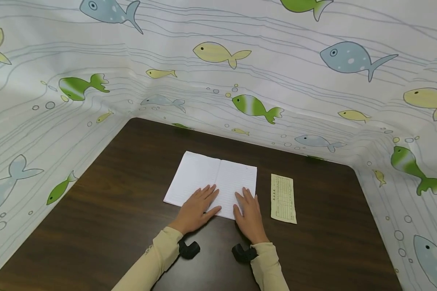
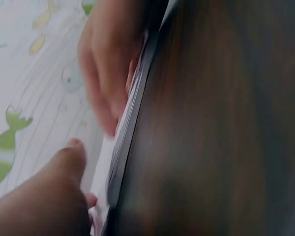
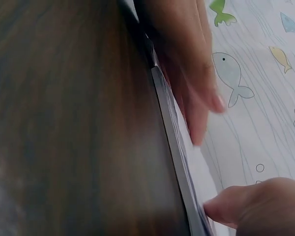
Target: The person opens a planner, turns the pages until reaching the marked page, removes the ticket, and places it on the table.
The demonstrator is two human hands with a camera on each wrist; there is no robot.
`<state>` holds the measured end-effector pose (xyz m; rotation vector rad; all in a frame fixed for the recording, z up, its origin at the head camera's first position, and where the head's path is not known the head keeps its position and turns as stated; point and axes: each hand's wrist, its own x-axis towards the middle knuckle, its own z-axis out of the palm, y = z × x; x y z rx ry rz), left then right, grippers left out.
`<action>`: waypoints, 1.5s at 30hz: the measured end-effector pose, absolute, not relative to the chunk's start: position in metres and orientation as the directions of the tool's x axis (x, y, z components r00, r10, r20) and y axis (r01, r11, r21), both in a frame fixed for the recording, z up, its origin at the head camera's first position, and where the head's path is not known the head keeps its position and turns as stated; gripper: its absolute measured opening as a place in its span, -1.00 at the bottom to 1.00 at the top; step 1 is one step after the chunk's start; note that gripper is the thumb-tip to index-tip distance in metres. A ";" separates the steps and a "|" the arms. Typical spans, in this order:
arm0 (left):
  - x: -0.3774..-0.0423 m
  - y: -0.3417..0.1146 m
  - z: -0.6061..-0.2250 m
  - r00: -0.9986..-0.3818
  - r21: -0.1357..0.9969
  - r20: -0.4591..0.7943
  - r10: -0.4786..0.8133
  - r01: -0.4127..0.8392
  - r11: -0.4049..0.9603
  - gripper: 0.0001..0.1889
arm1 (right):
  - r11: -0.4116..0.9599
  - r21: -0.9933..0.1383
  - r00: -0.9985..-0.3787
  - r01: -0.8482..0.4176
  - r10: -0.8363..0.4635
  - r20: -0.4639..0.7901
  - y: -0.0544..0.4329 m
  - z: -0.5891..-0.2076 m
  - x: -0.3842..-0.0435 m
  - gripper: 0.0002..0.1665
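Note:
An open notebook (image 1: 200, 171) with white lined pages lies flat on the dark wooden table. My left hand (image 1: 197, 208) rests on the lower part of its left page near the fold, fingers straight and pointing away. On the lower right page lies my right hand (image 1: 250, 214), its fingers extended too. Neither hand grips anything. Both wrist views look low along the notebook's near edge: the left wrist view shows my left thumb (image 2: 64, 169) beside the pages (image 2: 102, 179), and the right wrist view shows my right thumb (image 3: 255, 204) close to the page edges (image 3: 179, 130).
To the right of the notebook lies a yellowish-green printed slip (image 1: 283, 198) with a table on it. The brown table (image 1: 105, 194) has rounded corners. White fish-patterned curtain (image 1: 189, 93) surrounds its far and side edges. A black wrist mount (image 1: 189, 249) sits under each forearm.

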<state>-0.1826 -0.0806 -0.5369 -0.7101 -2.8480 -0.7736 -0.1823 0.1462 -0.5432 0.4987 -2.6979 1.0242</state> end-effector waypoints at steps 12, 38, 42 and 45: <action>-0.188 -0.110 -0.518 -0.970 0.413 0.201 -0.136 -0.042 0.910 -0.25 | 0.639 -0.688 -0.937 -0.343 -0.187 0.294 0.152 -0.545 -0.184 -0.49; -0.177 -0.056 -0.522 -0.790 0.642 0.510 0.339 0.612 0.461 -0.19 | 0.447 -0.869 -0.974 -0.212 -0.026 0.224 0.161 -0.543 -0.183 -0.30; -0.173 -0.048 -0.535 -0.805 0.532 0.316 0.501 0.588 0.609 -0.17 | 0.293 -0.936 -0.976 -0.195 0.040 0.216 0.164 -0.540 -0.183 -0.33; -0.173 -0.047 -0.540 -0.787 0.424 0.274 0.553 0.615 0.665 -0.20 | 0.371 -0.900 -0.969 -0.229 0.001 0.247 0.166 -0.544 -0.183 -0.36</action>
